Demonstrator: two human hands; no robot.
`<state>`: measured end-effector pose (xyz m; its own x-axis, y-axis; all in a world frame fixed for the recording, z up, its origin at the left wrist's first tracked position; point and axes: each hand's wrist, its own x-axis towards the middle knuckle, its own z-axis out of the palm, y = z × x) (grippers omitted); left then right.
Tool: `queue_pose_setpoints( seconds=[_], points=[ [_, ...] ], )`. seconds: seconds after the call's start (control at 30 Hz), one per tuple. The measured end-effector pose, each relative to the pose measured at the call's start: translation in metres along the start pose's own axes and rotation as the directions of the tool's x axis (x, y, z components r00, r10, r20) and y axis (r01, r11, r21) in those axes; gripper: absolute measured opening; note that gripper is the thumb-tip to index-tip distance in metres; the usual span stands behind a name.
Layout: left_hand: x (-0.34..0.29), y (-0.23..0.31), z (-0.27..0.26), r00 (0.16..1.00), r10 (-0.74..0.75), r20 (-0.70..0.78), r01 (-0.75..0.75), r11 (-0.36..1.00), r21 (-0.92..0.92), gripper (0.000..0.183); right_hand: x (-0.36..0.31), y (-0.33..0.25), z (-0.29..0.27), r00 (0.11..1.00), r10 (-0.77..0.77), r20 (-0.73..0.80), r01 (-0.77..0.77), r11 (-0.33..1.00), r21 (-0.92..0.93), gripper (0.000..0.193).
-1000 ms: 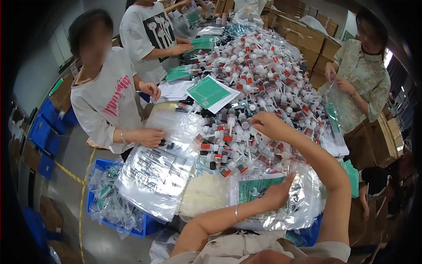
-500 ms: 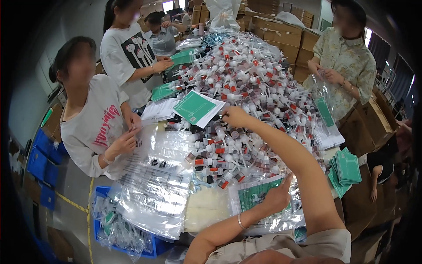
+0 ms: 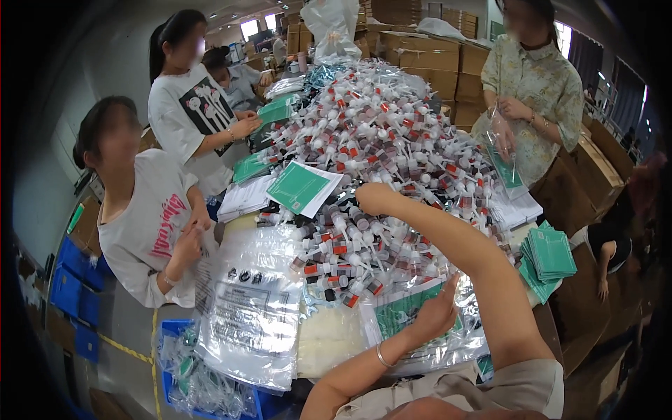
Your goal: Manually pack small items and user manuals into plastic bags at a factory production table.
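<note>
My left hand [image 3: 435,313], with a bracelet on its wrist, is on a clear plastic bag [image 3: 458,346] at the near edge of the table. Its index finger is stretched out and the other fingers curl at the bag. A green booklet [image 3: 402,308] shows through the plastic. Reaching across, my right hand [image 3: 376,199] is closed among small bottles with white nozzle caps [image 3: 350,248] and red or dark labels. What its fingertips hold is hidden. Just left of it, a green-and-white booklet [image 3: 302,187] lies on the pile.
Printed clear bags [image 3: 255,315] lie flat at the left, above a blue bin [image 3: 168,357] of bagged items. Green booklets [image 3: 549,255] are stacked at the right. Co-workers stand left and right; one holds a clear bag [image 3: 505,164]. Cardboard boxes [image 3: 427,56] stand behind.
The view has shifted slightly. My right hand stays in the bottle pile with its fingers curled in more; my left stays at the bag. The co-worker at the right has moved a hand down onto their bag.
</note>
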<state>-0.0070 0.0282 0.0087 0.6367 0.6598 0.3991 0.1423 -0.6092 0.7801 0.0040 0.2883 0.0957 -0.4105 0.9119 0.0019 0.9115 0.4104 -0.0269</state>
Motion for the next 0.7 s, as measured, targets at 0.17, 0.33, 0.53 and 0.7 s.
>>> queue_pose_setpoints(
  seconds=[0.17, 0.33, 0.53, 0.7],
  points=[
    [0.000, 0.004, 0.000, 1.000, -0.025, -0.013, 0.025, 0.999, 0.021, 0.072, -0.007, -0.007, -0.014, 0.992, 0.032, 0.124, -0.038, 0.998, 0.046, 0.026],
    [0.003, 0.006, 0.005, 0.996, -0.069, 0.055, 0.070, 0.997, -0.021, 0.072, -0.002, 0.028, 0.003, 0.995, 0.088, -0.038, -0.067, 0.925, 0.374, 0.031],
    [0.006, 0.009, -0.005, 0.982, -0.176, 0.067, 0.174, 0.984, 0.035, 0.071, -0.046, 0.062, -0.037, 0.957, 0.229, 0.178, -0.064, -0.429, 0.901, 0.023],
    [0.007, 0.001, 0.003, 0.999, -0.044, -0.026, 0.046, 0.997, 0.066, 0.070, -0.096, 0.135, -0.050, 0.966, 0.239, 0.101, 0.056, -0.570, 0.820, 0.018]
  ],
)
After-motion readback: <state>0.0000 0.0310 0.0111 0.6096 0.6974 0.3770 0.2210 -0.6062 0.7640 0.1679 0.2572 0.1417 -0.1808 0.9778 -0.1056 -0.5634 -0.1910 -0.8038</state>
